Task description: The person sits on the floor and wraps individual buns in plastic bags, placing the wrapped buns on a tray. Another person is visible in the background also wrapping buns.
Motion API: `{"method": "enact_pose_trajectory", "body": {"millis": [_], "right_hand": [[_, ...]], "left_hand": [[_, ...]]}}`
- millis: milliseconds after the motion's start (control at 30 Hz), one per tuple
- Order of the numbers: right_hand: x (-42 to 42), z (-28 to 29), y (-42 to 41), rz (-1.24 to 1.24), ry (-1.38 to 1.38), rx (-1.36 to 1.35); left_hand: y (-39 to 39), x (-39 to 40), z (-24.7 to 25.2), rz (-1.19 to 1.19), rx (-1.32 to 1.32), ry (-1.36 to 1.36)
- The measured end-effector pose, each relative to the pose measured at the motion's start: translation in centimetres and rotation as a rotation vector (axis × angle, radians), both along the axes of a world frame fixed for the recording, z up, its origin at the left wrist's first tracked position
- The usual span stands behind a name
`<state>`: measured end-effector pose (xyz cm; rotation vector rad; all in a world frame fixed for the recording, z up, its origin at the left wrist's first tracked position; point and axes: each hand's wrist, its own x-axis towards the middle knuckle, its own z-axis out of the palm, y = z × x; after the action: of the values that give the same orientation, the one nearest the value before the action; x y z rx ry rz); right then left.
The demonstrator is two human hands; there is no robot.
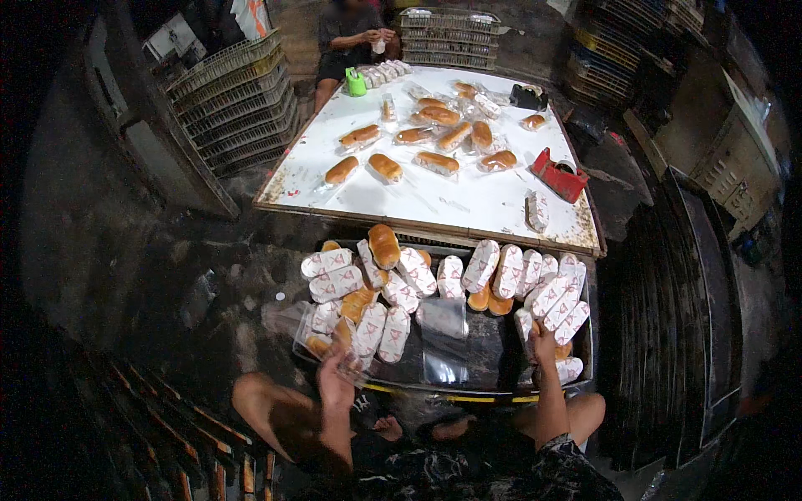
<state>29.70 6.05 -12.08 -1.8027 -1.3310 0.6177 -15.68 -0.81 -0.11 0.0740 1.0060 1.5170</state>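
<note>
A dark tray (501, 372) before me holds several oblong bread rolls (383, 246), many lying with their white printed paper side up. My left hand (337, 369), slightly blurred, is at the tray's left end and holds clear plastic bags (301, 318). On the right, my right hand (542, 344) touches a paper-backed roll (525, 327) at the edge of the heap; its fingertips are partly hidden, so its grip is unclear. A clear plastic sheet or bag (443, 341) lies in the middle of the tray, partly over a roll.
Beyond the tray stands a white table (376, 200) with bagged rolls (437, 163), a red tape dispenser (559, 175), a black dispenser (528, 97) and a green one (355, 82). Another person (348, 41) sits behind it. Crates (235, 103) are stacked at left.
</note>
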Motion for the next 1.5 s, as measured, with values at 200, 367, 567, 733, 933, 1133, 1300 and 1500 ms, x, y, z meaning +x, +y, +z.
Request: {"method": "enact_pose_trajectory", "body": {"millis": [200, 367, 567, 733, 933, 1133, 1300, 1500], "right_hand": [[2.7, 3.2, 1.2, -0.180, 1.014, 0.057], [0.3, 12.3, 3.0, -0.080, 1.162, 0.510], [-1.0, 18.2, 3.4, -0.226, 0.402, 0.478], [-2.7, 17.7, 1.8, 0.121, -0.288, 0.333], [-3.3, 18.1, 0.7, -0.196, -0.046, 0.424], [-3.6, 18.5, 0.9, -0.153, -0.194, 0.632], [-6.1, 19.6, -0.3, 0.011, -0.260, 0.351], [-10.1, 19.7, -1.6, 0.055, -0.361, 0.532]], "left_hand": [[0.6, -0.8, 3.7, 0.204, 0.070, -0.006], [0.4, -2.2, 4.3, 0.234, 0.150, 0.020], [1.2, -2.2, 5.7, 0.346, 0.112, 0.067], [1.2, -2.1, 4.6, 0.339, 0.117, 0.067], [2.2, -2.6, 3.1, 0.387, 0.219, -0.108], [2.3, -2.5, 4.3, 0.459, 0.170, -0.092], [1.7, -2.2, 4.2, 0.463, 0.261, -0.102], [2.1, 2.0, 4.2, 0.354, 0.051, -0.497]]}}
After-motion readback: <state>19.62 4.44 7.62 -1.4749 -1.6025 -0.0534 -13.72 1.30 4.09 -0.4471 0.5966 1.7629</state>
